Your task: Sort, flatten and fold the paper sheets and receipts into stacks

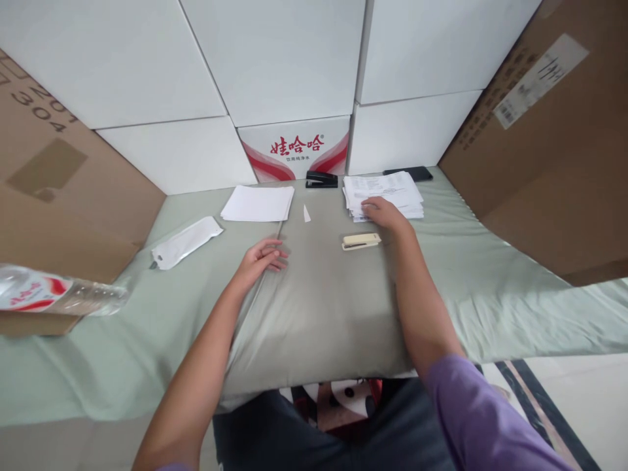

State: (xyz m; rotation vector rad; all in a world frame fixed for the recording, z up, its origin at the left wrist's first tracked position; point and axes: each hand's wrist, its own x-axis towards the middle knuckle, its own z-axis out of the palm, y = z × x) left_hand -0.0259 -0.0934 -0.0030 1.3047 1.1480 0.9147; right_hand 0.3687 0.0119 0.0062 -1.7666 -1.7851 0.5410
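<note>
My right hand [385, 212] rests on a stack of printed papers [400, 186] at the back right, fingers apart over its lower part, not closed round a sheet that I can see. A cream stapler [361, 241] lies just below that hand. My left hand [265, 258] is held over the cloth left of centre, fingers spread and holding nothing. Behind it lies a pile of blank white paper [258, 203]. A small pointed white piece [307, 213] sits between the two paper piles. A black stapler [321, 179] stands at the back, near the white boxes.
White boxes [299, 59] line the back; brown cartons [549, 163] stand at both sides. A white packet in clear plastic [187, 243] lies at left, with a water bottle [59, 291] farther left. A black flat object [415, 173] is partly behind the printed stack. Green cloth [161, 333] covers the surface.
</note>
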